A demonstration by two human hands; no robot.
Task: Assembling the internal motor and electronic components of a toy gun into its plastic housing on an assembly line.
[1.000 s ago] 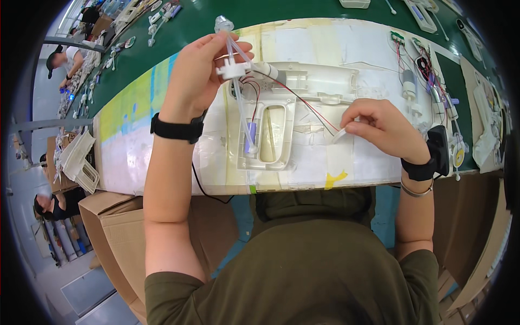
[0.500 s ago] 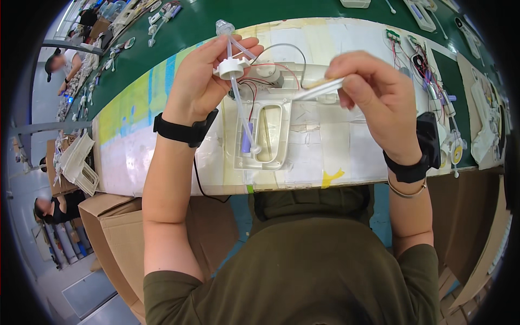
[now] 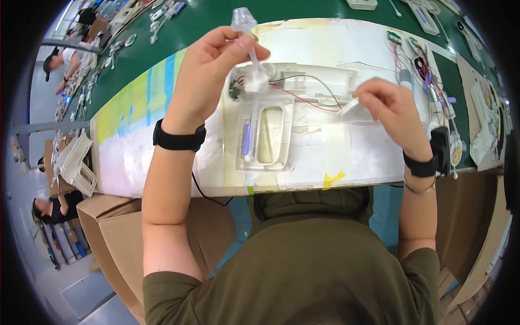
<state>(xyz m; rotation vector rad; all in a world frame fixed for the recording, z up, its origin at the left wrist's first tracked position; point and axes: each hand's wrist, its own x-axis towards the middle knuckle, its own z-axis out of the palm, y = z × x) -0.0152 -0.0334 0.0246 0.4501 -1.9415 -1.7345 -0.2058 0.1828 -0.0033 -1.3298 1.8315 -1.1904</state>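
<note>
My left hand [image 3: 208, 70] pinches a clear plastic nozzle [image 3: 244, 19]. From it a thin tube leads down to a blurred white fitting [image 3: 256, 81]. This fitting hangs over the upper left part of a cream plastic housing half [image 3: 284, 143], which has a looped handle. Along the handle lie a purple cylindrical cell [image 3: 247, 139] and the tube's lower end with a small white ball tip [image 3: 249, 158]. My right hand [image 3: 394, 105] is closed on a small flat white piece [image 3: 349, 107] at the housing's right. Red and dark wires [image 3: 311, 81] stretch from the housing to this piece.
Circuit boards with wires [image 3: 394, 38] and a cardboard sheet bearing white parts [image 3: 482, 122] lie at the right. White housings [image 3: 78, 162] stand left of the table beside an open cardboard box [image 3: 116, 227]. Two people are at the far left.
My left hand has turned over and shifted slightly right with the nozzle, bringing the white fitting lower over the housing. My right hand has moved right and down, and the wires now stretch toward it.
</note>
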